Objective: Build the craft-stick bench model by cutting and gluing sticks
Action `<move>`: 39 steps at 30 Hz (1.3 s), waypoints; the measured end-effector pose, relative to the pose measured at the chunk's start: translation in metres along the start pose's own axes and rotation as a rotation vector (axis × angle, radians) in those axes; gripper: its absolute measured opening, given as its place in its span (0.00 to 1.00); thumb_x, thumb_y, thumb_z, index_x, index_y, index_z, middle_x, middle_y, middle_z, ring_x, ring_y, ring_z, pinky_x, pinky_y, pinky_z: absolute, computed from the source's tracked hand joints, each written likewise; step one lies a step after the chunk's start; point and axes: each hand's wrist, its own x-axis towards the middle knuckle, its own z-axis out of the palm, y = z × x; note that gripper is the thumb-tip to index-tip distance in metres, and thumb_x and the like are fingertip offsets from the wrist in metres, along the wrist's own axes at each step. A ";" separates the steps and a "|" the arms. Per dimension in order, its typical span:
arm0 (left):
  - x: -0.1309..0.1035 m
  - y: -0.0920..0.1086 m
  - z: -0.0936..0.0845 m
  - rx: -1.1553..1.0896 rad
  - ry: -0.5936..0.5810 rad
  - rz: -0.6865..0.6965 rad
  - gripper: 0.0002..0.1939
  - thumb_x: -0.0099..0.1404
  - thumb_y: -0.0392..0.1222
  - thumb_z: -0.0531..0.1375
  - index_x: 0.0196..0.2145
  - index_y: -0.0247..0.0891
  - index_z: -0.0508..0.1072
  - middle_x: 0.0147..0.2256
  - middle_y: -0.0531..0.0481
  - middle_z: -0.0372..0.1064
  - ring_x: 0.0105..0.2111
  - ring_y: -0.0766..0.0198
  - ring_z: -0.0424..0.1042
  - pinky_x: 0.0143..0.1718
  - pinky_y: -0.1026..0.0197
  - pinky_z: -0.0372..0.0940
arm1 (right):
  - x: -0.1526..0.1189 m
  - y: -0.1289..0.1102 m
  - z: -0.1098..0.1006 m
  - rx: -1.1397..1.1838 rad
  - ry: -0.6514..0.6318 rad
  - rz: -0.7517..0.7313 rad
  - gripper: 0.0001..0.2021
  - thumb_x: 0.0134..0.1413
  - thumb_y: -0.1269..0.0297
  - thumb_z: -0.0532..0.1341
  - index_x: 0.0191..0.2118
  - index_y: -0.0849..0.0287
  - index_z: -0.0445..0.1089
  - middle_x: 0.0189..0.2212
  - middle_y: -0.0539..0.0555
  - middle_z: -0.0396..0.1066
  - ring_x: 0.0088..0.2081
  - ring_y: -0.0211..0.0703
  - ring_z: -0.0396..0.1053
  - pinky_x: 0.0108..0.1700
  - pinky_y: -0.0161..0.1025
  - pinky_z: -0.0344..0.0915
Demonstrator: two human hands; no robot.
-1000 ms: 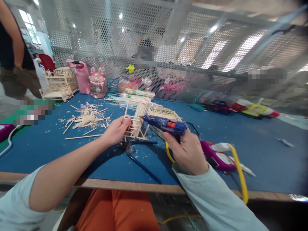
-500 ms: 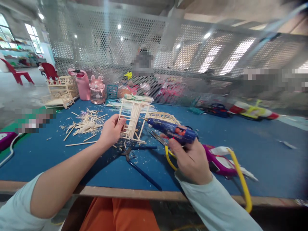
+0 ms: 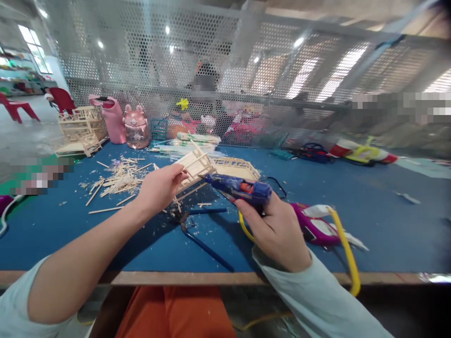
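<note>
My left hand [image 3: 160, 187] pinches the left side of a small wooden stick frame [image 3: 195, 166], which is tilted above the blue table. My right hand [image 3: 278, 230] is wrapped round a blue glue gun [image 3: 239, 188] with an orange part. The gun's nozzle points left and is close to the frame's right side; whether they touch I cannot tell. Behind the gun lies another wooden piece with a railing [image 3: 236, 168]. Below the frame, blue-handled pliers [image 3: 207, 249] lie spread on the table.
Loose sticks and scraps [image 3: 123, 180] lie at left. A wooden model [image 3: 79, 131], pink bottle [image 3: 114, 119] and clear pink bottle [image 3: 136, 131] stand behind. A purple power strip [image 3: 313, 227] with a yellow cable [image 3: 345, 249] is at right. Perforated metal panels [image 3: 141, 61] rise behind.
The wooden frame has turned from upright to tilted in my left hand. The glue gun has stayed close to its right side. The whole view has shifted slightly.
</note>
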 end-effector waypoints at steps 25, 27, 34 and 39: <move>-0.003 0.004 0.000 0.040 0.026 0.009 0.12 0.66 0.42 0.51 0.32 0.38 0.72 0.29 0.47 0.73 0.27 0.64 0.68 0.25 0.64 0.50 | -0.002 0.006 -0.014 -0.150 0.084 -0.020 0.14 0.56 0.59 0.56 0.46 0.58 0.66 0.34 0.57 0.76 0.33 0.49 0.75 0.33 0.40 0.69; -0.003 0.005 0.000 0.051 0.016 -0.003 0.11 0.66 0.41 0.51 0.33 0.38 0.72 0.29 0.47 0.74 0.27 0.63 0.68 0.25 0.64 0.50 | -0.002 0.006 -0.013 -0.152 0.090 -0.022 0.15 0.56 0.59 0.57 0.46 0.59 0.66 0.34 0.57 0.76 0.32 0.49 0.74 0.32 0.41 0.69; -0.003 0.008 -0.003 0.088 -0.007 -0.013 0.11 0.66 0.41 0.51 0.32 0.37 0.72 0.29 0.46 0.74 0.27 0.63 0.69 0.25 0.64 0.50 | 0.005 0.004 -0.010 -0.178 0.071 -0.024 0.15 0.56 0.59 0.57 0.47 0.59 0.66 0.33 0.57 0.76 0.33 0.49 0.74 0.34 0.41 0.69; -0.002 0.008 -0.002 0.091 -0.014 -0.011 0.12 0.66 0.41 0.51 0.33 0.36 0.72 0.31 0.45 0.74 0.28 0.62 0.69 0.25 0.64 0.50 | 0.008 0.003 -0.013 -0.225 0.045 -0.055 0.16 0.56 0.59 0.56 0.47 0.60 0.66 0.31 0.56 0.76 0.30 0.49 0.74 0.31 0.40 0.67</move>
